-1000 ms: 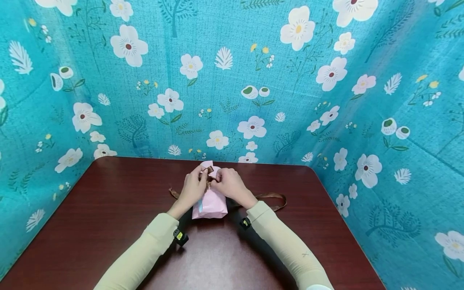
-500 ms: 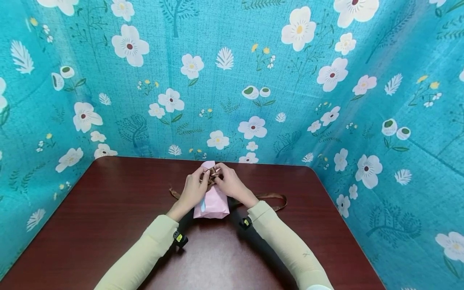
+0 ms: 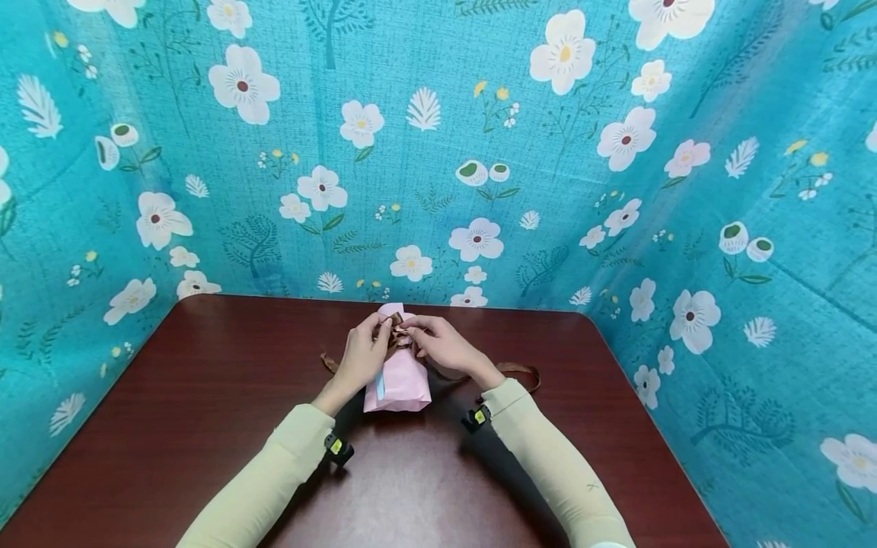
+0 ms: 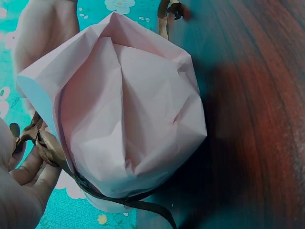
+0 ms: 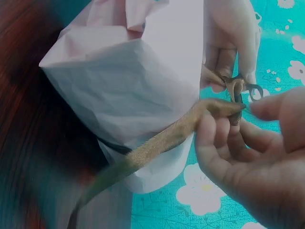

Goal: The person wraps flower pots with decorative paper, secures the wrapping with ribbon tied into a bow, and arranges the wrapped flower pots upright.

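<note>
A pink paper bag [image 3: 403,384] stands on the table, its gathered upper part tied with a brown ribbon [image 3: 404,339]. The left hand [image 3: 363,350] pinches a loop of this ribbon at the bag's top. From the other side the right hand [image 3: 448,346] works at the same knot. In the right wrist view, the fingers [image 5: 221,138] curl by the ribbon [image 5: 162,140], with the thumb close to a small loop. The left wrist view shows the bag's creased base [image 4: 143,119] and a light blue patch [image 4: 38,98] along its side.
The dark red-brown table [image 3: 240,396] spreads around the bag. Ribbon tails lie on it, one to the left [image 3: 329,362] and a longer one to the right [image 3: 524,373]. A teal flowered cloth [image 3: 425,190] hangs behind and at both sides.
The right hand first drew in to the knot beside the left hand, then shifted back right and lower, with its fingers stretched toward the loops. The left hand keeps its place at the ribbon.
</note>
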The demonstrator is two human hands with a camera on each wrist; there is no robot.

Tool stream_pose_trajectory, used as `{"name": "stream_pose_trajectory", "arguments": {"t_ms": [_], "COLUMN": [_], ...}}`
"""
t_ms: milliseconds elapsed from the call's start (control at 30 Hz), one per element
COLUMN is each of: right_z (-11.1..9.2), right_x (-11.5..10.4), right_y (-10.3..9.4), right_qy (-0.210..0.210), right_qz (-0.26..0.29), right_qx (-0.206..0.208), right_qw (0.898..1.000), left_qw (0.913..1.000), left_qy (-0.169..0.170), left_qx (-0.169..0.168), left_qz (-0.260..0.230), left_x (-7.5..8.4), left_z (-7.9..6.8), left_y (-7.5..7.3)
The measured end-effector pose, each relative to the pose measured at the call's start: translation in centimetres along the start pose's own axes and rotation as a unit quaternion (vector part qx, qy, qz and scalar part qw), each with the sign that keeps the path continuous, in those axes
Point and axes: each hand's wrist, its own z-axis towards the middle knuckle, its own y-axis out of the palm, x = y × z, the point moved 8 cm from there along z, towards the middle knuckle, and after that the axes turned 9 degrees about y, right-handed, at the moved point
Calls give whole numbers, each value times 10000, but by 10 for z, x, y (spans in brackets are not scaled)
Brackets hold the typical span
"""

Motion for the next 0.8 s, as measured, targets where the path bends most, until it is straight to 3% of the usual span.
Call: {"name": "stream_pose_trajectory", "arguments": {"t_ms": [267, 467, 800], "right_z": [-2, -3, -6], "right_x": [4, 8, 18], "right_y": [-21, -25, -36], "right_qy": [-176, -183, -80], "right_qz": [-362, -826, -743], "right_qx": [773, 800, 973], "right_qw": [9962, 9932, 9925], "left_qw": [9992, 9978, 9953], "left_qy": [-206, -363, -535], "left_qx": [278, 445, 733], "left_qz": [-188, -338, -334], "left_x": [-4, -13, -23], "left_z": [0, 0, -1], "left_y": [-8, -17, -32]}}
